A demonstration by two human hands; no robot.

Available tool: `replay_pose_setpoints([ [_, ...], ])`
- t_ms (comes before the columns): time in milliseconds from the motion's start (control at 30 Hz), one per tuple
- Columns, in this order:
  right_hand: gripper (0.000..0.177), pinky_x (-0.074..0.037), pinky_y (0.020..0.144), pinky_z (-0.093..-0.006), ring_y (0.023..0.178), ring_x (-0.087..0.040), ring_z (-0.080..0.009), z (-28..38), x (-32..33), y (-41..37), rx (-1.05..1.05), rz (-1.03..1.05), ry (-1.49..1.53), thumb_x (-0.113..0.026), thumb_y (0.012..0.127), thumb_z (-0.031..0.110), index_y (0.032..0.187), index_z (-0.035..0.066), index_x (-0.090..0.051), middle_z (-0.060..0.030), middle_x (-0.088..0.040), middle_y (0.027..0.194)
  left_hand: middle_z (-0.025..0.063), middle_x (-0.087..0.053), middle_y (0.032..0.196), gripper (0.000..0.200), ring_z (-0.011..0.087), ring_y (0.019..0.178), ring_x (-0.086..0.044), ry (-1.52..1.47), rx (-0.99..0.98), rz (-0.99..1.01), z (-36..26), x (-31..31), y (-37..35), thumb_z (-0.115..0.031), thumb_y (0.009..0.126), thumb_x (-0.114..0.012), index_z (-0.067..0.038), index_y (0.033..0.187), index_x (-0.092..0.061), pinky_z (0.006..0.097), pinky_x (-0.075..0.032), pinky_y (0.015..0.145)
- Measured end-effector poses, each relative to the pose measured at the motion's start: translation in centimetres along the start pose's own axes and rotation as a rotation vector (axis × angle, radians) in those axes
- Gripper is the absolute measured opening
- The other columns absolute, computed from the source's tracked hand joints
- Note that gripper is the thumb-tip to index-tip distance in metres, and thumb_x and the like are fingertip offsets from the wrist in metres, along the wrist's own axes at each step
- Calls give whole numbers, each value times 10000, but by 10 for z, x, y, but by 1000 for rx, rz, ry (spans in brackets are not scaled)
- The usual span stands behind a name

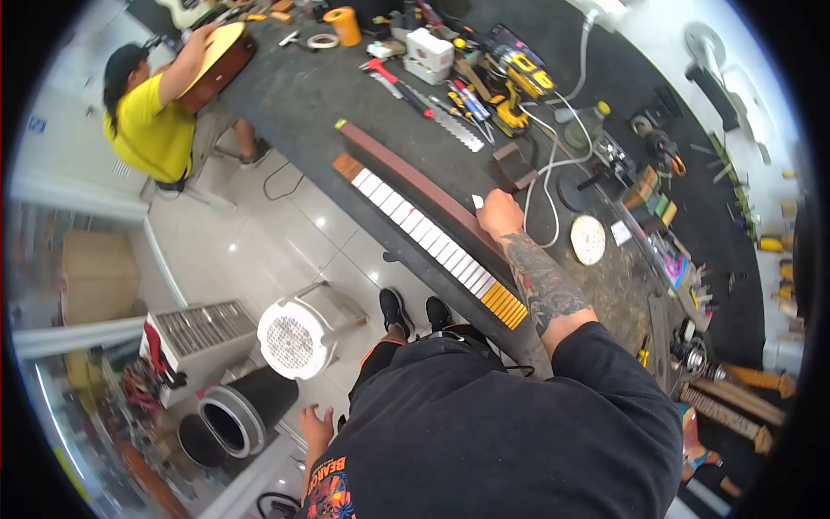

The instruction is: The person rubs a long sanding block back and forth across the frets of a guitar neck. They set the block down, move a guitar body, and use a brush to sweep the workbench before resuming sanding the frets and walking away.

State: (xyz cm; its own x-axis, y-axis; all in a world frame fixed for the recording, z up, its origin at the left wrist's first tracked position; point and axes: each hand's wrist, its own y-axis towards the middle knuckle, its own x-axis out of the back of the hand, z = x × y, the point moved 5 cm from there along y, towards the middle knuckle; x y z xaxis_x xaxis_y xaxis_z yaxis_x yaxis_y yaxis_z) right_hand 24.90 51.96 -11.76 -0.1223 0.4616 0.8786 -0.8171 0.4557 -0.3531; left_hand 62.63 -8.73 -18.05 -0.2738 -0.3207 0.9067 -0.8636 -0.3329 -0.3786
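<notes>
My right hand is closed, with a small white piece, like paper or tape, showing at its fingers. It is over the workbench, beside a long reddish-brown bar. Alongside the bar lies a guitar fretboard; white strips cover most of its length, with orange-yellow strips at the near end and bare brown wood at the far end. My left hand hangs low beside my body, away from the bench, its fingers apart and holding nothing.
Across the bench are a yellow drill, a toothed metal strip, a white cable and a round pale disc. A white stool and black bin stand on the floor. A co-worker in yellow holds a guitar.
</notes>
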Motion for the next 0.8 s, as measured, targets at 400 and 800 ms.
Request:
replay_pose_setpoints([
  [400,451,-574,949,-455,1120,-709,-430,-10,-19,47,107,70,-67,-834,765,250,1069,-73,-750,-304,-730,1138,209,-662,1147,450,398,1129,-622,-232,529,-53,112,-142,-177,-417,856,-835,-61,1106,-718,512,-485,993],
  [800,286,-564,718,-390,766,-733,-288,-32,-57,96,320,278,-9,-759,786,217,891,-48,-789,-213,-747,792,212,-670,1122,432,400,1095,-637,-353,680,-110,72,-103,-215,-385,896,-808,-22,1109,-709,505,-509,975],
])
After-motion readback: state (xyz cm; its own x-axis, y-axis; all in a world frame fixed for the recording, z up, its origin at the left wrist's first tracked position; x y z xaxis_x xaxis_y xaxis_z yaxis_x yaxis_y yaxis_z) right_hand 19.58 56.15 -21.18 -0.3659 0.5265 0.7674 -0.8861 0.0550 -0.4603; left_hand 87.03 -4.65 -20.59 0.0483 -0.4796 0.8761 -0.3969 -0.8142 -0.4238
